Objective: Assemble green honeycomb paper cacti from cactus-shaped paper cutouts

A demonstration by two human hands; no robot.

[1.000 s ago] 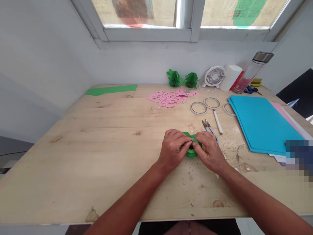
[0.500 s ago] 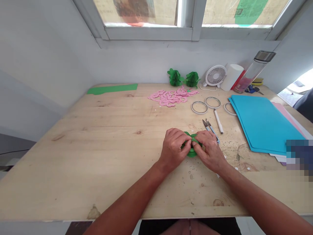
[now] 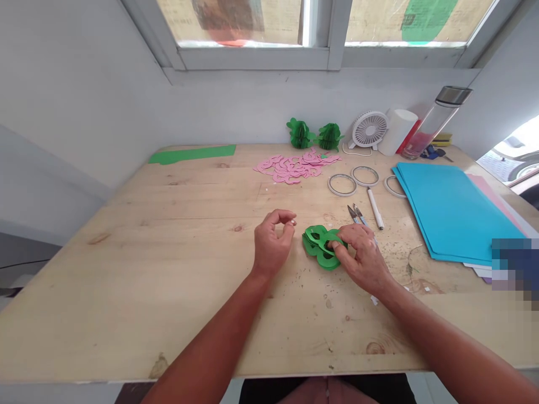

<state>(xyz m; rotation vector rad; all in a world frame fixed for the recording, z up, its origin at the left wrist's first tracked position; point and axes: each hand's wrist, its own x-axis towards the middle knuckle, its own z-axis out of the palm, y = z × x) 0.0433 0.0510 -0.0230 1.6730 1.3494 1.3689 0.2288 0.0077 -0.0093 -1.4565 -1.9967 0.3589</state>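
My right hand (image 3: 361, 253) grips the right side of a green paper cutout (image 3: 320, 255), a layered piece with rounded lobes and holes, resting on the table. Its thumb lies over the cutout's middle. My left hand (image 3: 272, 244) is apart from the cutout, to its left, with thumb and forefinger curled together. A tiny white scrap (image 3: 292, 223) shows at those fingertips. Just beyond my right hand lie thread snips (image 3: 356, 213), their handles partly hidden by it. A white pen (image 3: 375, 209) lies to the right of the snips.
Pink paper cutouts (image 3: 290, 168) lie in a pile farther back. Behind them stand two green paper shapes (image 3: 300, 134), a small fan (image 3: 369, 130), a white roll (image 3: 398, 132) and a bottle (image 3: 440, 120). Tape rolls (image 3: 342, 192) lie near blue sheets (image 3: 458, 213). A green strip (image 3: 193, 152) lies back left.
My left hand has let go of the green cutout and moved left, with a tiny white scrap at its fingertips. My right hand keeps its hold on the cutout, now more exposed.
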